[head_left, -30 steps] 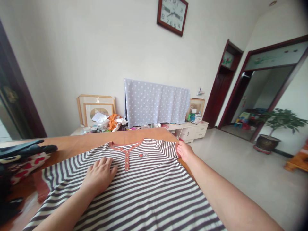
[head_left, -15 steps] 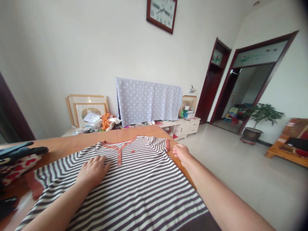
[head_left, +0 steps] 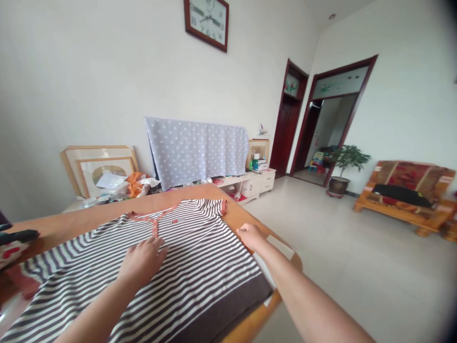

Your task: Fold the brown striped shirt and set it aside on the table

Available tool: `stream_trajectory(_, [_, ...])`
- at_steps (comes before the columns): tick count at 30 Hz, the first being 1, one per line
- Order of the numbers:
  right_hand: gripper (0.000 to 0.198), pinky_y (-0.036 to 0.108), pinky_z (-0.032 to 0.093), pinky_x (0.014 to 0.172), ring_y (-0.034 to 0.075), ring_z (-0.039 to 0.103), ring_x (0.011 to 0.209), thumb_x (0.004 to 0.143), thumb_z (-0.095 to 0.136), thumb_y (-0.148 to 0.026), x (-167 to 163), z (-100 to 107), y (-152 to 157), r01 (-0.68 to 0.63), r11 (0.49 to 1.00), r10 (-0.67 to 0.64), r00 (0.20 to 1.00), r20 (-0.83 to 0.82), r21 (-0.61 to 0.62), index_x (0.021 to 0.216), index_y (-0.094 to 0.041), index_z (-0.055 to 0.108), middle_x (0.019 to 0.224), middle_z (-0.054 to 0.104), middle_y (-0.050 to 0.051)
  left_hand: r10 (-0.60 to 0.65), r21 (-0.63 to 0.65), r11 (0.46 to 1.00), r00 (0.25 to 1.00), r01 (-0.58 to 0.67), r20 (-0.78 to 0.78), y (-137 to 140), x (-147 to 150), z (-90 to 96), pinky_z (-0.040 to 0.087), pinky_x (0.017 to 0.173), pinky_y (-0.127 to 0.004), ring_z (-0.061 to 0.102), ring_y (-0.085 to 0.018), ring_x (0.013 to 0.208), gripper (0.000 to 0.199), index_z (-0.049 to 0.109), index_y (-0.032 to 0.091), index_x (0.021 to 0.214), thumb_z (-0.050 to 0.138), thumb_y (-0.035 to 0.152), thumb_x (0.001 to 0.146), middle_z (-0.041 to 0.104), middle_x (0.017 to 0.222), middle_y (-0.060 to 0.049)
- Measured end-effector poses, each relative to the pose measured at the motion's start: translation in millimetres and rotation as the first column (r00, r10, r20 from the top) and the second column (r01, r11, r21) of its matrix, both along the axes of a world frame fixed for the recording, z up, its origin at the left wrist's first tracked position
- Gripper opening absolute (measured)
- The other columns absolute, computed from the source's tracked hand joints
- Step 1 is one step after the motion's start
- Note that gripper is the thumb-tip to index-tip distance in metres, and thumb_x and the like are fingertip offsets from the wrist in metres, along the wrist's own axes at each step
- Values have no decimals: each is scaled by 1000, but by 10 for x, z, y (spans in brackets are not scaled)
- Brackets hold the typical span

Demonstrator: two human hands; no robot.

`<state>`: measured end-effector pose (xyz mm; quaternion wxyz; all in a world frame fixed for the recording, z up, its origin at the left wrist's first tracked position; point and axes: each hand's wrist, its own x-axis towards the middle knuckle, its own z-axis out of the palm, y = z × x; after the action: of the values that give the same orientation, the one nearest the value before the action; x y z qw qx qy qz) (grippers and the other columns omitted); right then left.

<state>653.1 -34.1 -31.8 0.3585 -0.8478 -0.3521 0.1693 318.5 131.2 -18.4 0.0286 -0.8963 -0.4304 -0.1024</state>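
A striped short-sleeved shirt (head_left: 193, 257), dark and white with rust-coloured collar and cuffs, lies spread face up on the wooden table (head_left: 200, 191). Its buttoned placket and small chest label show, and a dark ribbed hem runs along the near right. On the shirt's front, just below the placket, my left hand (head_left: 144, 259) rests palm down with fingers stretched. My right hand (head_left: 252, 237) is closed beside the shirt's right side edge, below the right sleeve. No cloth shows between its fingers.
Dark and red-patterned cloth items (head_left: 16, 243) sit at the table's left. Behind stands a low white cabinet (head_left: 255, 186) beside a dotted cloth cover (head_left: 200, 152). Picture frames (head_left: 103, 152) lean against the wall. A potted plant (head_left: 337, 186) and wooden sofa (head_left: 403, 209) are on the right.
The view has turned right, showing more of the sofa and the shirt's hem. My right hand has moved from beside the right cuff down along the shirt's side. My left hand stays flat on the shirt.
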Motion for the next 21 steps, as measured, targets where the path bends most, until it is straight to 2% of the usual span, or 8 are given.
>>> stream_trajectory(4, [21,27,41,69,20,65,83,85,60,-43,-104,45,-198,0,996,10,993,115,-86,81,-24,68,86,73,4,-177,-76,979,976,187,123,-489,180,42,43,89,-37,63,-26,104,37,66,26,110,37,46,99,67,112,-8])
stream_trajectory(7, [23,28,40,69,21,65,84,86,59,-46,-193,96,-373,-6,991,30,984,177,-135,83,-24,67,89,73,5,-238,-78,963,952,257,191,-826,239,25,45,90,-35,63,-24,103,35,66,25,110,39,45,99,67,109,-8])
stream_trajectory(14, [17,29,37,66,22,65,82,86,61,-41,-409,132,-786,-47,979,103,955,279,-199,85,-24,64,89,72,7,-255,-137,947,938,292,236,-1420,175,-104,44,95,-35,61,-25,109,27,65,28,113,49,41,96,64,114,-7])
stream_trajectory(21, [16,29,34,62,22,65,79,93,53,-36,-422,78,-1047,-60,975,125,943,307,-213,88,-24,61,90,72,8,-227,-142,952,936,272,269,-1684,47,-111,43,96,-38,58,-26,113,27,65,27,113,49,39,96,63,118,-7])
